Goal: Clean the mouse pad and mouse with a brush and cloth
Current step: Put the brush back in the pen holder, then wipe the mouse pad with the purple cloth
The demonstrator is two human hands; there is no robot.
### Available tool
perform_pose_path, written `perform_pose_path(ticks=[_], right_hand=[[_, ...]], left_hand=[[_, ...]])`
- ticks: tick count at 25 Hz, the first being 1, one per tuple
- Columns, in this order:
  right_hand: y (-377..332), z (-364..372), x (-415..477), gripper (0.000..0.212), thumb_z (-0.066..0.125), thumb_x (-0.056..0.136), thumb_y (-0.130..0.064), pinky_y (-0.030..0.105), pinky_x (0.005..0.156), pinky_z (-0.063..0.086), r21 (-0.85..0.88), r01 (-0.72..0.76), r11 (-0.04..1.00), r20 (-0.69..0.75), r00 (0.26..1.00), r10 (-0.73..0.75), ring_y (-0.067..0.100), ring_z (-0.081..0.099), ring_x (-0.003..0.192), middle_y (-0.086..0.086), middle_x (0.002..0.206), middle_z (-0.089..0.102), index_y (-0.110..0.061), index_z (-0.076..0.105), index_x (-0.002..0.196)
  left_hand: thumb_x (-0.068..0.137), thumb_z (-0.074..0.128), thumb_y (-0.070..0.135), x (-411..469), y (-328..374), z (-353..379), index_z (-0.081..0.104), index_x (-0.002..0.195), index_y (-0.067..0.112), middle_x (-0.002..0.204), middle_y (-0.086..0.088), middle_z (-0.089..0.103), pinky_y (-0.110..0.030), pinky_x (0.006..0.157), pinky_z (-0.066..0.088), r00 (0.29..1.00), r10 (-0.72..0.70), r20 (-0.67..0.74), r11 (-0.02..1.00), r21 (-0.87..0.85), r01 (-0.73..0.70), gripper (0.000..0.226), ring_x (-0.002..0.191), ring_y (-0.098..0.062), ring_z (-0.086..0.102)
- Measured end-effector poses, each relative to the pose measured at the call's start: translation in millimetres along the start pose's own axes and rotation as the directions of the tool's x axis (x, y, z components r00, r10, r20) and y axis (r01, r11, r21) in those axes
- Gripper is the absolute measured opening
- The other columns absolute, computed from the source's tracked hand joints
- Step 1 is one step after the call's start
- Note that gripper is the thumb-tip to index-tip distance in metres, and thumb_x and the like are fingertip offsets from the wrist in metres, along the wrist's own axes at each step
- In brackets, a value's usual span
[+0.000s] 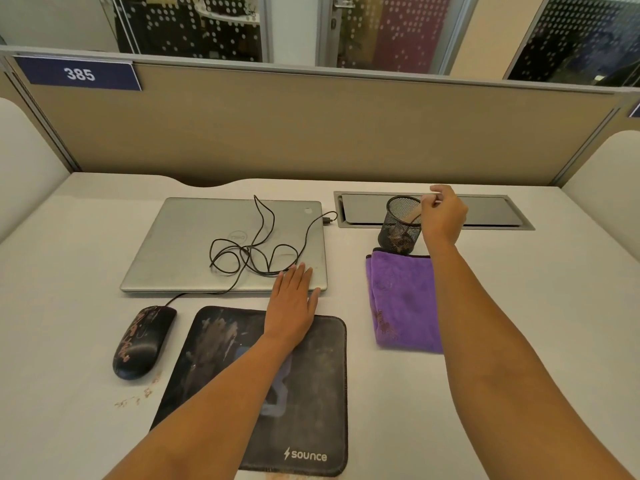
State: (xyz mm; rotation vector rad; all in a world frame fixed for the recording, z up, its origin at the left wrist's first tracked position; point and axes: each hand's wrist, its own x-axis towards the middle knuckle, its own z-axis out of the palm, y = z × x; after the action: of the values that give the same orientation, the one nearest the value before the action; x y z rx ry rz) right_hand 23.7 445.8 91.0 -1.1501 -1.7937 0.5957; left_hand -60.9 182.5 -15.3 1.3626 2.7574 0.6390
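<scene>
- Mouse pad (311, 393) lies nearest, at the near centre of the desk (554, 254). It is black, dusty and smeared pale. It looks thin, soft and light, so it would probably slide under brushing and is best pinned flat at an edge.
- Left hand (292, 303) rests flat with straight fingers across the pad's far edge, its fingertips on the closed laptop (194, 244). It holds nothing.
- Mouse (143, 341) sits just left of the pad, streaked with reddish grime, with crumbs (138, 396) on its near side. Its shell looks hard, smooth and light, so it is best held by its sides. Its cable (256, 244) is looped on the laptop lid and could tug.
- Right hand (443, 216) is at the far right, by the rim of the mesh cup (400, 225). Its curled fingers pinch the top of a pale handle, which I take to be the brush (414, 214). It looks thin, stiff and light, and its bristles are hidden.
- Cloth (401, 299) is purple and folded, and touches the cup's near base. It looks limp and soft, so any edge would do to lift it.
</scene>
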Motion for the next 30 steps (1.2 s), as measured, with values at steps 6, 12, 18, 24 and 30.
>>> perform_pose_path(ticks=[6, 12, 18, 24, 30], right_hand=[[29.5, -36.5, -23.2, 0.018, 0.053, 0.092, -0.016, 0.021, 0.067, 0.044, 0.158, -0.008, 0.987, -0.199, 0.979, 0.040, 0.017, 0.063, 0.086, 0.006, 0.101, 0.068, -0.015, 0.062, 0.107], [91.4, -52.4, -56.8, 0.033, 0.056, 0.092, -0.031, 0.039, 0.084, 0.046, -0.185, -0.207, 0.961, -0.021, 0.978, 0.207, 0.028, 0.052, 0.112, 0.011, 0.120, 0.060, -0.013, 0.056, 0.119], [112.6, -57.2, -75.6, 0.071, 0.052, 0.086, -0.057, 0.046, 0.099, 0.038, -0.491, -0.183, 0.852, 0.137, 0.949, 0.283, 0.034, 0.044, 0.122, 0.019, 0.134, 0.049, -0.006, 0.045, 0.135], [109.0, -55.7, -80.9, 0.073, 0.053, 0.083, -0.061, 0.045, 0.094, 0.044, -0.482, -0.237, 0.843, 0.147, 0.927, 0.345, 0.034, 0.052, 0.112, 0.019, 0.123, 0.055, -0.003, 0.048, 0.127], [102.7, -58.7, -74.8, 0.061, 0.056, 0.085, -0.054, 0.043, 0.085, 0.048, -0.390, -0.341, 0.855, 0.266, 0.847, 0.459, 0.036, 0.058, 0.102, 0.020, 0.112, 0.061, 0.000, 0.052, 0.113]], left_hand=[[0.099, 0.035, 0.029, 2.5, 30.7, -1.4, 0.037, 0.140, 0.012, 0.144, -0.006, 0.041, -0.028, 0.114, 0.016, 0.996, 0.039, -0.081, 0.989, -0.139, -0.050, 0.044, 0.133, -0.018, 0.035], [0.098, 0.039, 0.035, 15.0, 88.1, 12.5, 0.036, 0.139, 0.014, 0.139, -0.006, 0.045, -0.033, 0.105, 0.035, 0.994, -0.070, 0.079, 0.911, -0.401, 0.097, 0.047, 0.127, -0.020, 0.041], [0.087, 0.060, 0.037, 33.7, 116.2, 22.8, 0.034, 0.136, 0.009, 0.130, -0.012, 0.051, -0.042, 0.100, 0.044, 0.940, -0.163, 0.301, 0.792, -0.527, 0.306, 0.063, 0.119, -0.028, 0.049], [0.083, 0.066, 0.037, 45.2, 125.7, 23.9, 0.047, 0.121, 0.004, 0.121, -0.013, 0.056, -0.034, 0.088, 0.045, 0.863, -0.241, 0.445, 0.803, -0.407, 0.434, 0.053, 0.110, -0.029, 0.054], [0.082, 0.065, 0.031, 41.3, 127.2, 14.5, 0.053, 0.107, 0.009, 0.109, -0.010, 0.058, -0.030, 0.079, 0.049, 0.760, -0.271, 0.591, 0.531, -0.566, 0.630, 0.036, 0.098, -0.025, 0.057]])
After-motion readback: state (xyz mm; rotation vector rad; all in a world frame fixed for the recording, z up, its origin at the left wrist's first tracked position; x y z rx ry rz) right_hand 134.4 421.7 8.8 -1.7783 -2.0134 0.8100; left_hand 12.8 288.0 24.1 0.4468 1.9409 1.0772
